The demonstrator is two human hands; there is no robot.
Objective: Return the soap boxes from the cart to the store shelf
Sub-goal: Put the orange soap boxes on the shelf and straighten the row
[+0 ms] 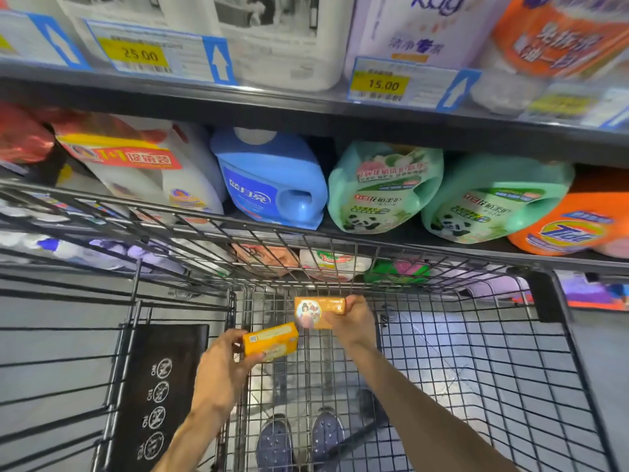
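both hands are down inside the wire cart (476,352), each closed on one yellow soap box. the left hand (223,364) has its grip wrapped around the near box (271,340), thumb under and fingers over the long sides, so the box sits level and its end label faces up. the right hand (352,318) pinches the far box (315,311) by its right end, leaving the printed face showing, probably so the front can be read and turned outward on the shelf. the cart floor under them looks bare, so these may be the last two. the shelf (306,107) just ahead holds big detergent jugs (272,185); the soap spot itself is not visible, so each box likely needs lifting clear of the cart rim first.
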